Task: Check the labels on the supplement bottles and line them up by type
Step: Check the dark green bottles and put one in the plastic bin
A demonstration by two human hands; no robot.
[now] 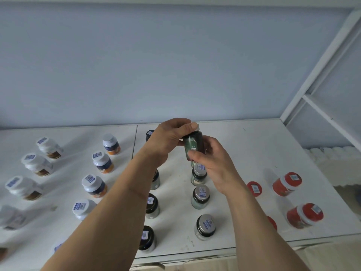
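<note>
Dark green-label bottle [194, 145]: gripped by 2 hands, left [169, 140] at cap, right [213, 163] at base (raised above surface [244, 153]); slip risks toppling rows below.

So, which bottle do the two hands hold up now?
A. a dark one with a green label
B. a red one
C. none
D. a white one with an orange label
A: the left hand and right hand both grip a dark bottle with a green label, above the table.
</note>
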